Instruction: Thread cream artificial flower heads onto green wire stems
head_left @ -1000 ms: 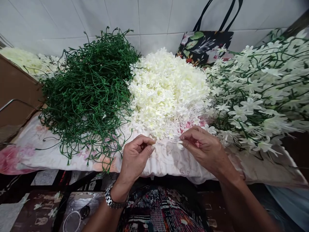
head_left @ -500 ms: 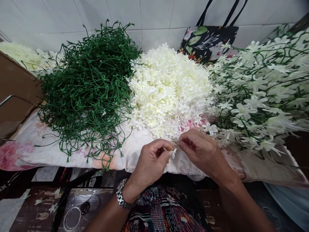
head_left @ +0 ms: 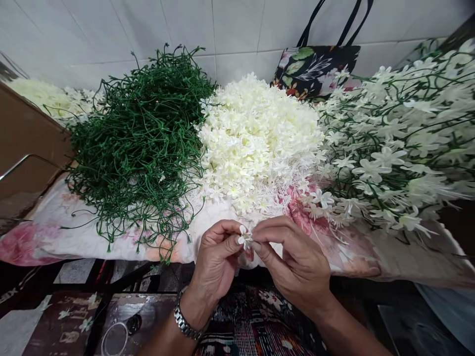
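Observation:
A small white artificial flower (head_left: 245, 237) is pinched between the thumb and fingers of my left hand (head_left: 214, 262), above the front edge of the cloth. My right hand (head_left: 299, 267) meets it from the right, thumb and fingertips pressed together at the flower's side. What those right fingertips hold, if anything, is too small to make out. Just beyond my hands lies a heap of loose cream-white flower heads (head_left: 256, 138), with thin white stamen strands (head_left: 284, 178) at its lower right. To the left is a tangled pile of green plastic stems (head_left: 141, 133).
Finished-looking white flower sprays (head_left: 401, 148) on green stems fill the right side. A flowered cloth (head_left: 48, 232) covers the work surface. A cardboard box (head_left: 29, 148) stands at left, and a floral bag (head_left: 315, 71) leans on the tiled wall (head_left: 237, 24).
My right hand has moved left and down to the flower, so both hands' fingertips now meet. The flower has turned and its open petals face up toward me.

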### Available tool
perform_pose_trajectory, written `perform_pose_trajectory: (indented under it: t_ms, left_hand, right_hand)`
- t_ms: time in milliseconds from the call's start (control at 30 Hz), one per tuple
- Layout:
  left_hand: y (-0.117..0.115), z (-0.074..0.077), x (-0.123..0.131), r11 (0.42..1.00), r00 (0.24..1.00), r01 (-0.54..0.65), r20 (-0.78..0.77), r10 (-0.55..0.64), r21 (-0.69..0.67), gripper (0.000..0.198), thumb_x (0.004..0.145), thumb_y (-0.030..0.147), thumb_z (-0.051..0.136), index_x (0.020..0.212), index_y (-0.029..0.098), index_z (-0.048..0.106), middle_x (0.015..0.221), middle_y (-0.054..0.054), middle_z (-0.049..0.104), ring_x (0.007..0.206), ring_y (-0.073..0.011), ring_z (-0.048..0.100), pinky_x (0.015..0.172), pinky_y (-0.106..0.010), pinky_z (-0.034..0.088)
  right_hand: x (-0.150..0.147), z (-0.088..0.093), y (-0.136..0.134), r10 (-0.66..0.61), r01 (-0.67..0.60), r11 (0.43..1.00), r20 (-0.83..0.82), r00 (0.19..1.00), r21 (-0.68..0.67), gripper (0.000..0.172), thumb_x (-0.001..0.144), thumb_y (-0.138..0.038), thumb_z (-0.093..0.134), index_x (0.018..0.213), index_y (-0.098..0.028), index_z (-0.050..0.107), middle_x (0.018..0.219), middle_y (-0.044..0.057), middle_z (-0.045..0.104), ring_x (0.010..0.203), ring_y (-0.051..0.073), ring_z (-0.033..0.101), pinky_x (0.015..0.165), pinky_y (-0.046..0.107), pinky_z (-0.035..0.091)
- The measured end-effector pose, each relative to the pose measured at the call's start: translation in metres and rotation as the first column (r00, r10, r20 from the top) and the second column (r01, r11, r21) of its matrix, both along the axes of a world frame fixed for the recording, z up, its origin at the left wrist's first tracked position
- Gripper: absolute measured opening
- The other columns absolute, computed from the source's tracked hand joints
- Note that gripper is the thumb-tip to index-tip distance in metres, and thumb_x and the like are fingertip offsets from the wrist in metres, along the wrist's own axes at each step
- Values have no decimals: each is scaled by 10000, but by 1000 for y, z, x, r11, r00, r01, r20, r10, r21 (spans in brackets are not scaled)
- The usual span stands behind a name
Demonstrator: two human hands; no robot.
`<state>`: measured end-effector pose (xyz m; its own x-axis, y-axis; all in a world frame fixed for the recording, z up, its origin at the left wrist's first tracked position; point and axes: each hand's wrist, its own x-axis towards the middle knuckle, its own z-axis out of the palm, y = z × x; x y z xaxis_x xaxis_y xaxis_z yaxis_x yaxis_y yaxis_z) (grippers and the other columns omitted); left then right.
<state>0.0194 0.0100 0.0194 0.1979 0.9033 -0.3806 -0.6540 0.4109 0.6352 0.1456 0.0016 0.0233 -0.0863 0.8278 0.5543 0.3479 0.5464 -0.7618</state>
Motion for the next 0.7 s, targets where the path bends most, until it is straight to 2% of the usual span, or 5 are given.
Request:
perform_pose_trajectory:
  t_ms: [267,467,700]
  left_hand:
    - [-5,-5,1,990,991,-107,-76,114,92,193,482,224,848,602,175,705,535,24,627,427,-82,548,426,-187,481]
    - [-7,-11,-2,982,984,-111,-121,131,156,147,524,230,832,615,190,724,548,19,623,441,-81,539,431,-183,468]
    - [-6,-15,-3,974,974,-97,-183,136,206,145,548,283,818,618,198,723,539,14,611,446,-97,529,427,-202,452]
  right_hand:
    - [-2,-7,-2,-41,39,997,34,999,63,158,788,-68,593,884,-191,619,778,18,577,694,106,563,590,233,489]
    - [0,-4,-3,3,-8,998,67,998,64,134,780,-52,597,858,-156,629,772,32,576,693,101,567,599,222,488]
    - [2,-2,1,12,-21,997,118,993,70,159,784,-56,573,860,-184,631,762,27,590,679,115,581,575,237,503]
